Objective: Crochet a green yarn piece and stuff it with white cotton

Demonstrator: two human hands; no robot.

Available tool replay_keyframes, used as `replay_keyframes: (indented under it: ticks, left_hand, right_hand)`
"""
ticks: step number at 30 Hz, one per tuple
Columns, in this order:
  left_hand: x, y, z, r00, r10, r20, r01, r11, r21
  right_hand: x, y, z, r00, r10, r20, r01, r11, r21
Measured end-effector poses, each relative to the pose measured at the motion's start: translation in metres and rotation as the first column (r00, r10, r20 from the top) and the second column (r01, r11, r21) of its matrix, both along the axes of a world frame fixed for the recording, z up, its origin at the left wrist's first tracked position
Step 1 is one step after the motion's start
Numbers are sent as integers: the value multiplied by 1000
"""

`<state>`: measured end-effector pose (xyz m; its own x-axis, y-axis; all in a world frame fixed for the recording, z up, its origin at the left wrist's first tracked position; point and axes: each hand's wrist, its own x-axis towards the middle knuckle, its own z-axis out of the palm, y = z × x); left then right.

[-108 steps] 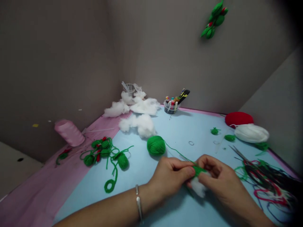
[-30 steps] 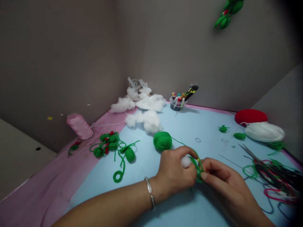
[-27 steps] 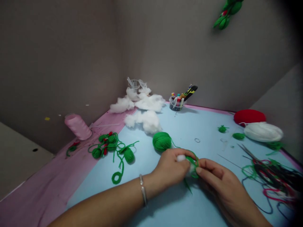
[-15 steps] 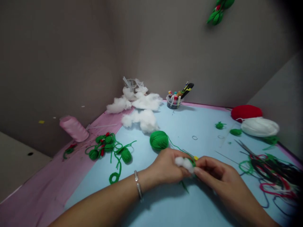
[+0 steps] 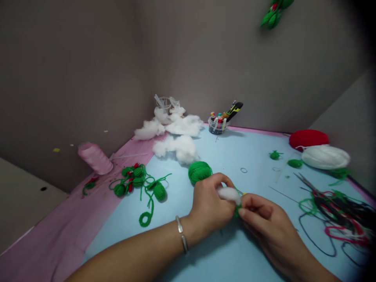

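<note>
Your left hand (image 5: pixel 210 207): above the light blue paper (image 5: pixel 123 243), in front of the green yarn ball (image 5: pixel 199 172), a silver bangle (image 5: pixel 181 239) on your wrist
Left fingers: clenched around a wad of white stuffing (image 5: pixel 228 194), grasping it from the side nearest the ball
Your right hand (image 5: pixel 264 219): just beside your left hand, knuckles toward the right of the table
Right fingers: thumb and forefinger pinched together on the green yarn wrap (image 5: pixel 236 211); the fingertips touch the stuffing's lower end
Held piece: between your two hands, over the middle of the blue paper, the white stuffing sticking out above the green yarn wrap, the inside hidden by your fingers
Left of your hands: finished green yarn balls with red bits (image 5: pixel 132 180) and a loop of green cord (image 5: pixel 145 219) on the blue paper, a pink thread cone (image 5: pixel 95 158) on the pink sheet (image 5: pixel 55 223)
Far corner: heaped loose cotton (image 5: pixel 176 149) and a small clear tub of thread spools (image 5: pixel 216 126)
Right of your hands: a red yarn ball (image 5: pixel 308 139), a white yarn ball (image 5: pixel 325 156), scissors (image 5: pixel 305 182) lying on a tangle of yarn scraps (image 5: pixel 337 211), two small green tufts (image 5: pixel 295 163) well apart from your fingers
</note>
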<state>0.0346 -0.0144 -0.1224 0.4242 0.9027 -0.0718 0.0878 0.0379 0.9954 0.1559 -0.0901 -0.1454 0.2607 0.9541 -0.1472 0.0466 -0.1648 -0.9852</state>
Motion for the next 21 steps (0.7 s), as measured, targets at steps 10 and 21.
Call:
replay_keyframes:
  ticks: [10,21]
  left_hand:
    - [2,8,-2,987,-37,157,92,928,-360]
    - [3,2,0,984,24,174,26,959,-281]
  right_hand:
    - [9,9,16,973,-146,177,146,989,15]
    - [5,4,15,987,-108,121,98,992,85]
